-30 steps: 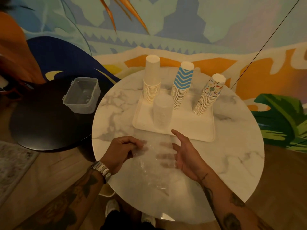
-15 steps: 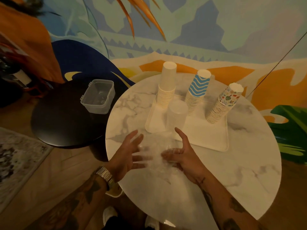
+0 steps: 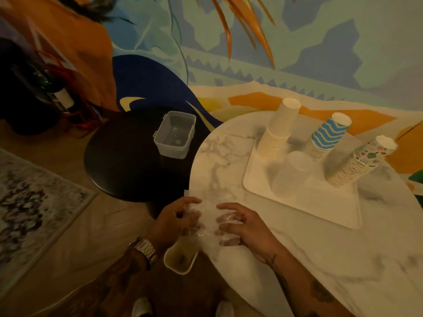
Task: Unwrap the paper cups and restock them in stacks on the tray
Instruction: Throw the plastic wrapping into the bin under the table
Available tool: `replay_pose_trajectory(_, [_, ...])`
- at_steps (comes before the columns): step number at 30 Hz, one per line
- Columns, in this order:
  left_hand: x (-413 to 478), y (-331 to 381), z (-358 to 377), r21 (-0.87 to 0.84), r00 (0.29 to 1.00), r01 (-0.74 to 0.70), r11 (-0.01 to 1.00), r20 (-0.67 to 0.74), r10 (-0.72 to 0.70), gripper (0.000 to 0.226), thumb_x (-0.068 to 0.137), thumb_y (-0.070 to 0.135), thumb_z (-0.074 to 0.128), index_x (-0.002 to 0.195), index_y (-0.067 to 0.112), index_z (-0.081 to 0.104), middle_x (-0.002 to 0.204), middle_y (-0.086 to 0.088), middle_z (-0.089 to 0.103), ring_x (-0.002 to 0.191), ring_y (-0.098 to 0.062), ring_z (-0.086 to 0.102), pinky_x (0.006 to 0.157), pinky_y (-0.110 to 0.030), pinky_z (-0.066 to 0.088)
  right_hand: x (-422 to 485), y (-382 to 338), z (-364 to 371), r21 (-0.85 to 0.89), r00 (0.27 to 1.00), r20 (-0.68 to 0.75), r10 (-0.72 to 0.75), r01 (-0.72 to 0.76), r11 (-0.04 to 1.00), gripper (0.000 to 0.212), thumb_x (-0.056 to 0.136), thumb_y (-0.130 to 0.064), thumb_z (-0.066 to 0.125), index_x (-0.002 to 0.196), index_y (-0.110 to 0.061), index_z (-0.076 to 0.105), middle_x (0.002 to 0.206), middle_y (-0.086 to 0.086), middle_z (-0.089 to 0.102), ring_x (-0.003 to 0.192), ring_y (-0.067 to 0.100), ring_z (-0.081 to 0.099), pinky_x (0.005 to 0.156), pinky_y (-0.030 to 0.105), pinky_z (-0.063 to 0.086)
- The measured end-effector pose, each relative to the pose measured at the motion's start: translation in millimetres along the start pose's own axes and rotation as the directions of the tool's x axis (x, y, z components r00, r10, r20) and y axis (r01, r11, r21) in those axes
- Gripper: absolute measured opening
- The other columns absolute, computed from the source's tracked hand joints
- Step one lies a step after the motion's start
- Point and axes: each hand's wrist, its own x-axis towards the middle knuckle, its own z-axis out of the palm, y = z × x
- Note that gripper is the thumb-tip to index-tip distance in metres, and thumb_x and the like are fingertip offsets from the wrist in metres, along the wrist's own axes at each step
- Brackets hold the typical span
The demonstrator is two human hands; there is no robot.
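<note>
Marble table (image 3: 332,259), tray (image 3: 320,202) stacked at 2 o'clock
Left hand (image 3: 176,221), right hand (image 3: 242,227) curl fingers round wrap (image 3: 207,221); best to ball it tight.

A crumpled sheet of clear plastic wrap (image 3: 207,223) is gripped between the left hand (image 3: 174,221) and the right hand (image 3: 247,227), the fingers of both curled into it, at the near edge of a round white marble table (image 3: 320,259). Farther back, four upside-down stacks are set on a white rectangular tray (image 3: 309,202): plain cream paper cups (image 3: 278,131), blue-and-white zigzag paper cups (image 3: 327,138), multicoloured patterned paper cups (image 3: 357,163) and, nearest, clear plastic cups (image 3: 288,172). A clear rectangular plastic container (image 3: 175,135) is seen on a round black side table (image 3: 121,161) to the left.
</note>
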Motion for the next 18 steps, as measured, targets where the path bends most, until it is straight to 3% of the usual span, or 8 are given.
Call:
replay_pose_trajectory(3, [-7, -26, -53, 0.022, 0.998, 0.05, 0.998, -0.026, -0.05, 0.022, 0.092, 0.007, 0.06, 0.113, 0.015, 0.064, 0.107, -0.014, 0.068, 0.086, -0.025, 0.071, 0.066, -0.029, 0.058, 16, 16, 58, -0.114, 0.995, -0.096, 0.023, -0.034, 0.993, 0.036, 0.08, 0.002, 0.073, 0.104, -0.025, 0.074, 0.103, 0.021, 0.067, 0.086, 0.036, 0.071, 0.072, 0.049, 0.06])
replay_pose_trajectory(7, [-4, -60, -117, 0.043, 0.99, 0.139, 0.989, 0.022, -0.14, 0.022, 0.089, 0.012, 0.065, 0.11, 0.019, 0.067, 0.108, -0.004, 0.068, 0.09, -0.016, 0.069, 0.062, -0.017, 0.054, 32, 40, 121, -0.159, 0.976, -0.208, 0.055, -0.089, 0.983, 0.032, 0.08, 0.002, 0.074, 0.102, -0.021, 0.074, 0.076, -0.001, 0.064, 0.059, 0.008, 0.062, 0.052, 0.027, 0.052])
replay_pose_trajectory(10, [5, -97, -156, 0.117, 0.973, 0.193, 0.974, 0.105, -0.205, 0.023, 0.089, 0.012, 0.066, 0.109, 0.024, 0.07, 0.109, 0.001, 0.07, 0.093, -0.009, 0.068, 0.07, -0.017, 0.055, 49, 72, 159, -0.069, 0.95, -0.265, 0.165, -0.19, 0.979, 0.03, 0.082, 0.004, 0.071, 0.1, -0.02, 0.074, 0.088, 0.006, 0.071, 0.068, 0.018, 0.067, 0.063, 0.034, 0.058])
replay_pose_trajectory(13, [17, -139, -180, 0.148, 0.96, 0.236, 0.961, 0.119, -0.254, 0.024, 0.09, 0.013, 0.065, 0.107, 0.028, 0.071, 0.11, 0.005, 0.07, 0.098, -0.011, 0.067, 0.087, -0.034, 0.056, 70, 112, 188, 0.049, 0.906, -0.325, 0.271, -0.27, 0.962, 0.029, 0.084, 0.008, 0.065, 0.102, -0.013, 0.072, 0.095, 0.011, 0.073, 0.08, 0.026, 0.069, 0.079, 0.047, 0.059])
replay_pose_trajectory(16, [31, -183, -184, 0.157, 0.95, 0.276, 0.948, 0.106, -0.294, 0.025, 0.086, 0.017, 0.068, 0.095, 0.039, 0.073, 0.104, 0.007, 0.073, 0.099, -0.012, 0.067, 0.092, -0.042, 0.054, 87, 156, 197, 0.112, 0.846, -0.431, 0.313, -0.294, 0.949, 0.029, 0.085, 0.012, 0.06, 0.098, -0.011, 0.072, 0.091, 0.01, 0.072, 0.076, 0.025, 0.068, 0.076, 0.045, 0.058])
replay_pose_trajectory(18, [42, -216, -183, 0.154, 0.945, 0.313, 0.937, 0.053, -0.324, 0.019, 0.07, 0.036, 0.071, 0.084, 0.049, 0.072, 0.098, 0.008, 0.073, 0.096, -0.014, 0.067, 0.089, -0.038, 0.053, 100, 190, 190, 0.107, 0.805, -0.492, 0.331, -0.322, 0.941, 0.03, 0.087, 0.013, 0.056, 0.099, -0.009, 0.071, 0.093, 0.014, 0.07, 0.073, 0.024, 0.068, 0.073, 0.043, 0.058])
